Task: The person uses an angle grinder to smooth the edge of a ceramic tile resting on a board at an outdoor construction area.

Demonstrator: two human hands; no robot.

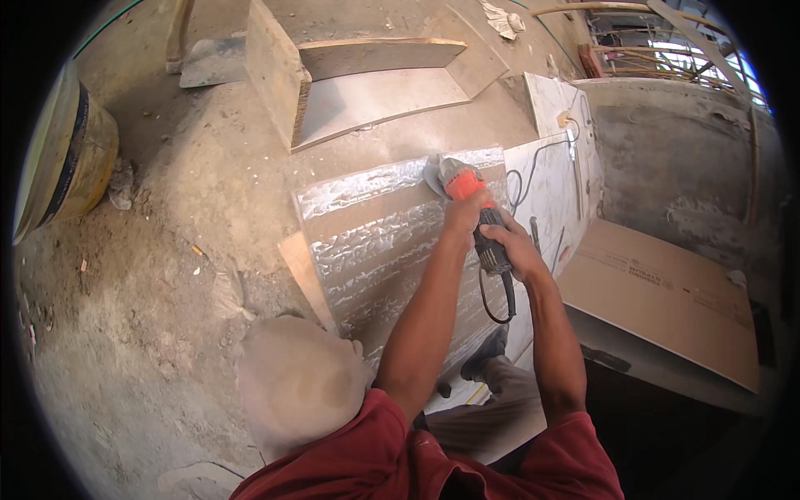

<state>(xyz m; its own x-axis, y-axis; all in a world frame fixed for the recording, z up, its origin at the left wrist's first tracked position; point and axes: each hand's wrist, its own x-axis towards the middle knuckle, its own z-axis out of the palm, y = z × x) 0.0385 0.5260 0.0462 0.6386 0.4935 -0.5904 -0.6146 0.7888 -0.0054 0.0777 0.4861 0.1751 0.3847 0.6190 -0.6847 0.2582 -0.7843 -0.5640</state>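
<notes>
An angle grinder point(468, 184) with a red front and a black rear body is in both my hands. My left hand point(465, 218) is closed around its body just behind the red part. My right hand point(514, 243) wraps the black rear part, near where the cord comes out. The grinder's disc point(434, 177) is at the far edge of a brown board point(367, 212) striped with rough whitish bands. Whether the disc touches the board, I cannot tell. Below the grinder, my right leg in grey-brown trousers point(512, 387) ends in a dark shoe point(485, 353).
Wooden planks point(279, 71) form a frame around a pale panel point(379, 100) at the back. A yellowish bucket point(87, 158) stands far left on dusty ground. A brown sheet point(658, 287) leans by the grey wall point(675, 150) at right. A black cord point(537, 154) runs over white slabs point(542, 179).
</notes>
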